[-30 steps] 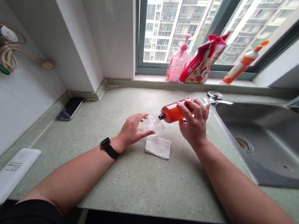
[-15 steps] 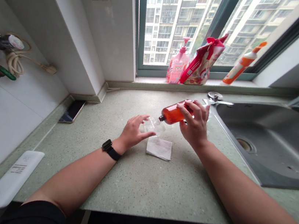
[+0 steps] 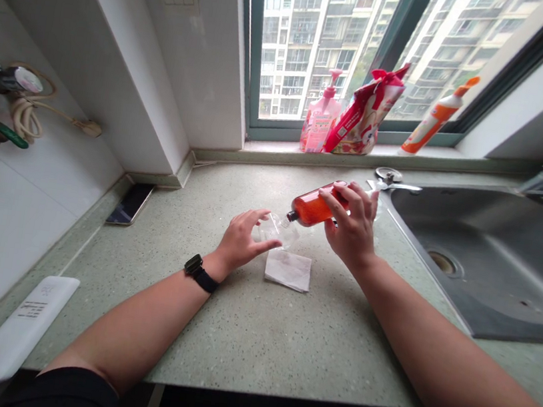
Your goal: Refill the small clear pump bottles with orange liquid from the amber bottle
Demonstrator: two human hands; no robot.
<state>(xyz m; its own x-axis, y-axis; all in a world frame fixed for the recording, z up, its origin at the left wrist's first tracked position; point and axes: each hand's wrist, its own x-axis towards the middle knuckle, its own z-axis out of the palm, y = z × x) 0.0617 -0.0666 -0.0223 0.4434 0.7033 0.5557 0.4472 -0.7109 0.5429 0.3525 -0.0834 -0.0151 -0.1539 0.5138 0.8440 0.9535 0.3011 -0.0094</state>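
My left hand curves around a small clear plastic container, thumb in front and fingers behind. My right hand grips an amber-red bottle with a dark threaded neck and no cap on it. The bottle is tilted, its mouth pointing down to the left, right at the clear container's rim. Whether liquid is flowing I cannot make out. Just in front of the container a folded white tissue lies on the speckled green countertop.
A steel sink is set in at the right, with a metal drain strainer near its corner. On the sill stand a pink pump bottle, a red bag and an orange-white bottle. A phone and white power bank lie left.
Both hands, the bottle and the clear container hold practically the same positions. The whole view has shifted very slightly; nothing was taken up or let go.
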